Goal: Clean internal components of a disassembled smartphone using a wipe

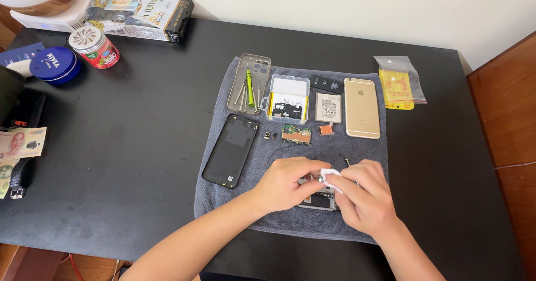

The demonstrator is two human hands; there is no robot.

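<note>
Head view looks down on a black table (139, 147) with a grey towel (262, 203) spread across its middle. Both hands meet over the towel's lower part, at 6 o'clock from the towel's centre. Under them lies an opened phone body (319, 200), mostly covered, only its dark lower edge showing. The left hand (285, 183) curls over the body's left end, fingers bent and closed on it. The right hand (363, 194) pinches a small white wipe (330, 176) between thumb and fingertips, a narrow grip, and the wipe touches the top of the body.

At 9 o'clock from the hands a black back cover (230, 150) lies flat, just beside them. At 12 o'clock sit a green circuit board (296, 134), a gold phone (362, 107) face down, a silver battery (328, 107), a clear parts box (287, 98) and a clear case (249, 83) holding 1 green screwdriver (250, 88) with other tools.

Bare black table lies open at 3 o'clock up to the right edge, and widely at 9 o'clock. The near towel hem sits close to the table's front edge.
</note>
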